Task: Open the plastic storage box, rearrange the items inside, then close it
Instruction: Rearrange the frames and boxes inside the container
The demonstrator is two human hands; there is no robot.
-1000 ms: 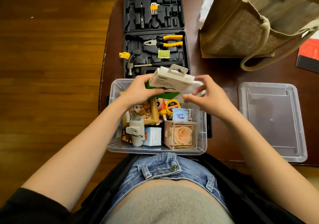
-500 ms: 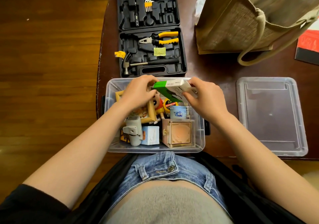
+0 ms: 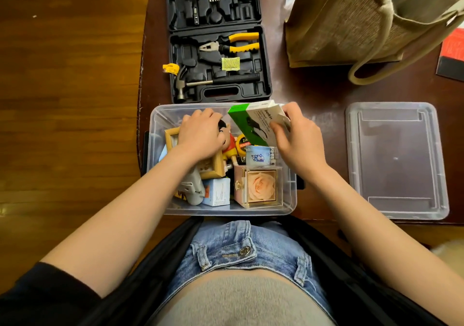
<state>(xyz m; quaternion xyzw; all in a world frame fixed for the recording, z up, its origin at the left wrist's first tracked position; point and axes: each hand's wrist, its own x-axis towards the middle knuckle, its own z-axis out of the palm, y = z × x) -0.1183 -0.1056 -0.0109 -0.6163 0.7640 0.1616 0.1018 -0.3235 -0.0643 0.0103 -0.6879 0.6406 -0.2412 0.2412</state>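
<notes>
Picture frame (image 3: pixel 173 137) mostly covered by left hand (image 3: pixel 200 134). Toy figure (image 3: pixel 229 147) half hidden beside it. Tool case (image 3: pixel 216 36) and woven bag (image 3: pixel 364 19) cut off at top edge. Small print on green-and-white box (image 3: pixel 258 122) unreadable.

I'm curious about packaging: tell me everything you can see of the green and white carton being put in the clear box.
The carton is a slim cardboard retail pack, white on one face with the word belkin printed, bright green on the adjoining side, with a dark picture of a cable or plug. It is tilted, leaning into the far right part of the clear box. The right hand pinches its right end. Its lower end dips behind a yellow tape measure.
</notes>
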